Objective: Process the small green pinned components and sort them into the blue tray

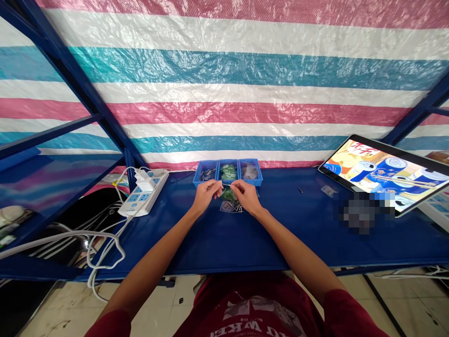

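My left hand and my right hand meet above the desk, fingertips pinched on either end of a thin metal piece. It resembles a screw, but it is too small to be sure. Beneath the hands lie green pieces and a small heap of metal screws, partly on a clear plastic bag. Just behind stand three joined blue bins. Long screws fill the left one, green pieces in plastic the middle one, and clear bags the right one.
A white power strip with tangled cables occupies the left of the blue desk. To the right are a dark screw-like piece, a small clear bag and a tilted tablet. Striped sheeting hangs behind.
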Tool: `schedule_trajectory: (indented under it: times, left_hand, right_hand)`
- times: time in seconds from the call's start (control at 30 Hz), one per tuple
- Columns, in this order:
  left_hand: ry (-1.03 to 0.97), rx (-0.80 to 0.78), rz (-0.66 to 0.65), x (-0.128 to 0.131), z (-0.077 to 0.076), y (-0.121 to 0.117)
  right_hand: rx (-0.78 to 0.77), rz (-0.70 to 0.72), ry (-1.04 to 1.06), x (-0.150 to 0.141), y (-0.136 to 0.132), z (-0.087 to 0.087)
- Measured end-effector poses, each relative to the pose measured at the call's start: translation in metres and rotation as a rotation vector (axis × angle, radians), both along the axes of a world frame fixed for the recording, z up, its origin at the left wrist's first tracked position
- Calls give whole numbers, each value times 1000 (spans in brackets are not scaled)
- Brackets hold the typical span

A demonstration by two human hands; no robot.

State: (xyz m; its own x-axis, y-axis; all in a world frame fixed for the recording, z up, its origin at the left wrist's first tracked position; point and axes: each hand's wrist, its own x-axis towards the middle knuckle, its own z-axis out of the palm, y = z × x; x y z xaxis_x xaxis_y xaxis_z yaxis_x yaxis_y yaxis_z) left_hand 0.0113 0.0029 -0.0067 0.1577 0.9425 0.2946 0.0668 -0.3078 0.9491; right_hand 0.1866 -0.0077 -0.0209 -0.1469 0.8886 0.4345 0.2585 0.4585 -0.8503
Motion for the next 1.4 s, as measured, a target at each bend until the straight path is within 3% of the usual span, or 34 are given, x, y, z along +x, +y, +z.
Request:
schedule_trajectory:
  times: [0.4,0.67,0.8,0.97,1.07,1.4]
  left_hand:
    - [21,82,6,5,-6,-1]
    - [395,291,1,-3,-4,0]
    - [294,188,6,-6,-4,2]
    - [181,75,-23,-4,-1,-1]
    - [168,37,-42,-3,1,-2]
    - [120,109,-10,-6,-5,4]
  right_hand:
    - [2,-39,-77,-4,2,-5]
    - [1,-146,11,0,1,-1]
    - [11,-121,21,0,1,-1]
    - [40,26,-45,-3,0,-2]
    - [69,21,-69,-4,0,-2]
    - [58,-26,-56,-1,1,-2]
